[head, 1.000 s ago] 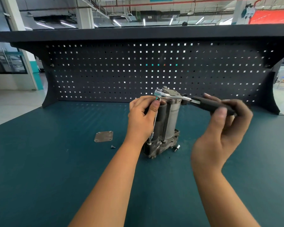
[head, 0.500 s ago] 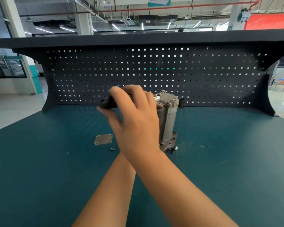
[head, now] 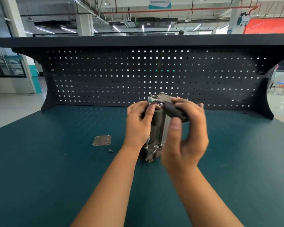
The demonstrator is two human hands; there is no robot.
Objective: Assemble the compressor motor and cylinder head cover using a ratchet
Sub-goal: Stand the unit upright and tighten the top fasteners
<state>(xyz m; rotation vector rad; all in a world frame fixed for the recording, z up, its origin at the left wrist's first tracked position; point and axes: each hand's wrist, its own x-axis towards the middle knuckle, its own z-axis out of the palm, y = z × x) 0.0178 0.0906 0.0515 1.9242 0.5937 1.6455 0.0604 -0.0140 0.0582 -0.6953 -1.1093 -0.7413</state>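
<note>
I see the compressor motor (head: 156, 128) standing upright at ctr frame on the teal bench mat (head: 39, 177), base down, in front of the pegboard (head: 138, 76). L hand (head: 138, 123) wraps the upper part of the dark motor can, fingers curled round it, thumb up near the top. R hand (head: 187, 136) has its fingers closed round the black grip of the ratchet (head: 166, 106). Its thumb sits apart in front and is blurred, so I can't tell if it presses the grip. The bright ratchet head sits on top of the unit, toward its left corner. Can't see whether the socket is seated on a bolt.

A flat square plate (head: 102, 140), prob. the cyl head cover, lies on the mat left of the unit, well apart, w/ a small screw (head: 111, 150) just below-right of it. Not fitted yet.

Handling, my read:
- **Unit:** cast metal + steel can, so heavy and stiff, but tall on a narrow base and likely to tip under side torque. Best hold is high on the can to counter the ratchet swing.
- **Plate:** thin, light, rigid; take it by the edges.
- **Screw:** tiny and prone to roll; pinch w/ fingertips.
- **Ratchet:** grip looks rubbery, non-slip; hold far from the head for leverage.
</note>
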